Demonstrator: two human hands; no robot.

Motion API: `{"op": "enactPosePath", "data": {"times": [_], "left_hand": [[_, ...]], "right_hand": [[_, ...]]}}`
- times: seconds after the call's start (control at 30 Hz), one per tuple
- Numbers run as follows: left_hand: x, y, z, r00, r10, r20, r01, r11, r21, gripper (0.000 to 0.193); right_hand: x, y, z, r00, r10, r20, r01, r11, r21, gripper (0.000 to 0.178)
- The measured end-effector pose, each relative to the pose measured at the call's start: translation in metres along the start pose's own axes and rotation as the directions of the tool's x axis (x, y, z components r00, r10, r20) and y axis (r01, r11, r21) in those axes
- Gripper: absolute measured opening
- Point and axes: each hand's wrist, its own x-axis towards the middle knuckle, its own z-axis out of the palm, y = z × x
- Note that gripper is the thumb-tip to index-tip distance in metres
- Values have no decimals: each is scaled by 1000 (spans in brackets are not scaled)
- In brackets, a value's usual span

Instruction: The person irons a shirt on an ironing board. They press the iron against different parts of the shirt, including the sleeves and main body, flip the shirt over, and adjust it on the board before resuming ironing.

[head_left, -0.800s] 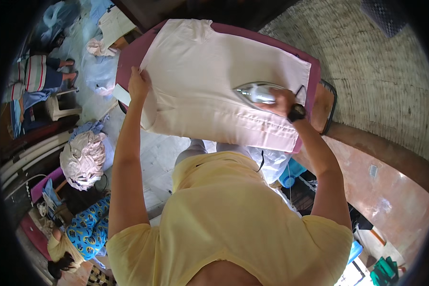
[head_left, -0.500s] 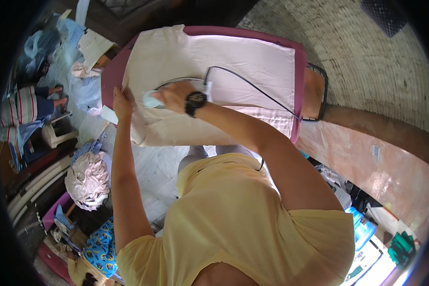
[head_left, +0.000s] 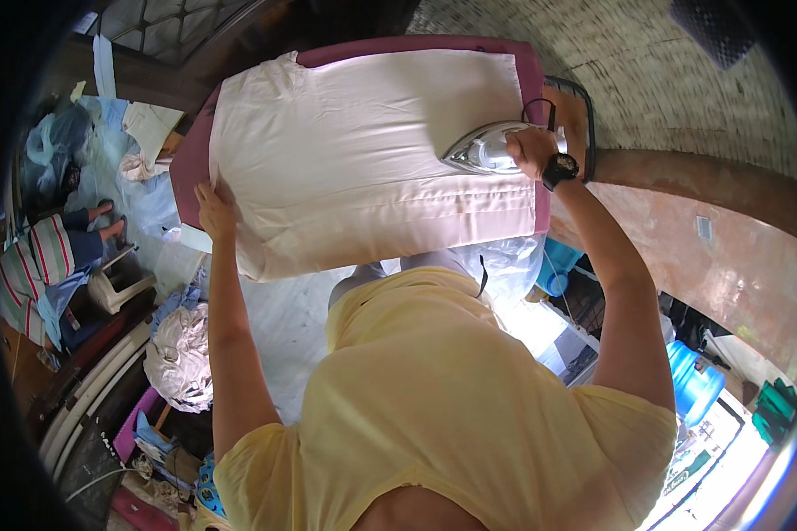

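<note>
A pale cream-pink cloth (head_left: 354, 150) lies spread over a maroon ironing board (head_left: 189, 168), with a few creases and a seam band along its near part. My right hand (head_left: 531, 152) is wrapped round the handle of a silvery iron (head_left: 480, 149), which rests on the cloth near its right edge, tip toward the left. A dark cord loops up behind that hand. At the cloth's left edge my left hand (head_left: 216, 212) pinches the fabric, its fingertips partly hidden by the hand itself.
A dark metal frame (head_left: 589, 133) sticks out at the board's right end. Down on the left are a crumpled cloth heap (head_left: 181, 358), a beige stool (head_left: 117, 285) and a person in striped clothing (head_left: 53, 248). A blue water bottle (head_left: 698, 389) stands at lower right.
The iron, in my right hand, has moved from the cloth's left part to its right edge, and my right arm has swung outward. My left hand has stayed at the left edge, slightly lower.
</note>
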Motion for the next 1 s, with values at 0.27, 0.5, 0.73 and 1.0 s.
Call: {"op": "enactPosePath", "data": {"times": [0.27, 0.5, 0.73, 1.0], "left_hand": [[3, 3, -5, 992, -53, 118, 51, 999, 16, 26], [6, 5, 0, 998, 15, 62, -17, 999, 40, 18], [8, 18, -15, 991, -120, 57, 106, 974, 202, 33], [7, 198, 26, 929, 339, -149, -370, 873, -318, 42]], "right_hand": [[54, -179, 55, 945, -216, -247, 279, 925, 260, 26], [93, -278, 37, 968, -211, -139, 240, 941, 239, 36], [24, -71, 37, 971, -49, -235, 38, 998, -51, 18], [-19, 43, 4, 724, 656, -213, -648, 753, 116, 53]]}}
